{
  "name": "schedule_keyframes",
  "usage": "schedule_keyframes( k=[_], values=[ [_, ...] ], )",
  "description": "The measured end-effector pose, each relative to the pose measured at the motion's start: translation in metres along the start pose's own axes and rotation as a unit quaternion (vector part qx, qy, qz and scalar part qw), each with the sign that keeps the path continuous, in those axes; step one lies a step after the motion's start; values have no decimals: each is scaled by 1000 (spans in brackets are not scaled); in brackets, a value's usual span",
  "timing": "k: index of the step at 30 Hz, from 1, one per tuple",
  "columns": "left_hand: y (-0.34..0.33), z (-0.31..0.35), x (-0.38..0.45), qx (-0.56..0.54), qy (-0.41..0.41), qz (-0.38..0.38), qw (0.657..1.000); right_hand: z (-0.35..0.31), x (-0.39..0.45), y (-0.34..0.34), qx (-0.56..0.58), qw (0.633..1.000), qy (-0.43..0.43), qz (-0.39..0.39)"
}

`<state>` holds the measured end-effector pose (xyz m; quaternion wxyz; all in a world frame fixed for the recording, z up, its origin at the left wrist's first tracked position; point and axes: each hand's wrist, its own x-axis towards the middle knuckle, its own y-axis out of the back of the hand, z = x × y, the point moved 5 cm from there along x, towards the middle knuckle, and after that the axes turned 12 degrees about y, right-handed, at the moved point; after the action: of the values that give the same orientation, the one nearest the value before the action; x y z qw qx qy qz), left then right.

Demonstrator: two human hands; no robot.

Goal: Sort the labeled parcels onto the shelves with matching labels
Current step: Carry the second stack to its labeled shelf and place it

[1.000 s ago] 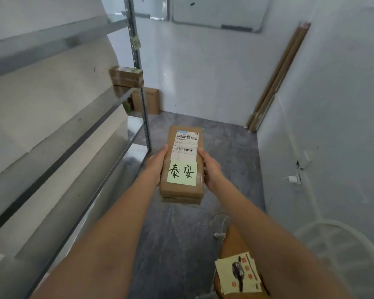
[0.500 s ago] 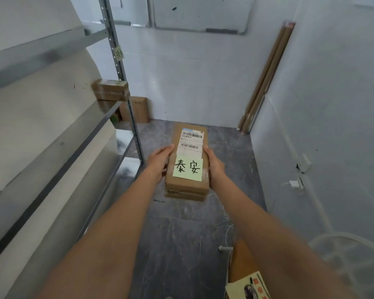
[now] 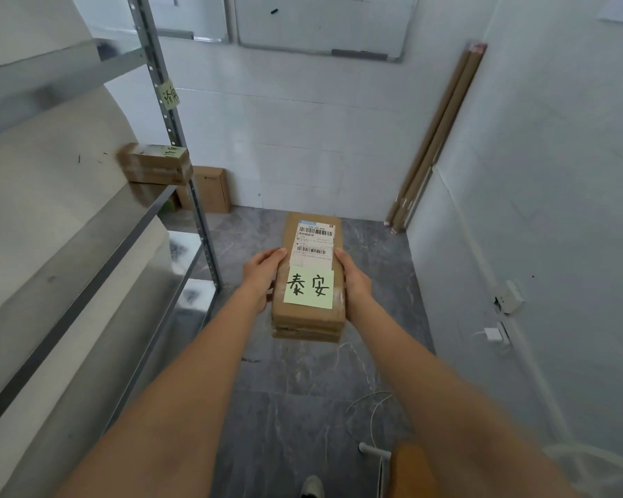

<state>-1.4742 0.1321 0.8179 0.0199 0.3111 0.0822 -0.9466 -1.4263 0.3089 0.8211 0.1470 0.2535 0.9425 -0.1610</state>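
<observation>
— Held where? Cardboard parcel (image 3: 308, 278), note (image 3: 309, 288) reading 泰安, centre frame above the floor, long axis pointing away toward the far wall.

— Grip? Clasped from both sides: left hand (image 3: 263, 273) on the left edge, right hand (image 3: 353, 278) on the right, fingers wrapped under.

— Shelves? Metal rack (image 3: 173, 138) at left, nearer the left hand; tag (image 3: 169, 95) on the upright appears different.

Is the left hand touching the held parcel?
Touching. The head view shows the left hand pressed against the parcel's left side, thumb on its top edge.
</observation>
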Motion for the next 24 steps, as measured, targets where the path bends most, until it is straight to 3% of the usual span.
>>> schedule_keyframes(
  k=[10,24],
  values=[
    [-42,62,74,-2,-7,16,1000,-42,102,-35,-3,999,4,-34],
    [-61,138,204,10,15,11,1000,-55,236,-100,-6,1000,-5,-7]
  ],
)
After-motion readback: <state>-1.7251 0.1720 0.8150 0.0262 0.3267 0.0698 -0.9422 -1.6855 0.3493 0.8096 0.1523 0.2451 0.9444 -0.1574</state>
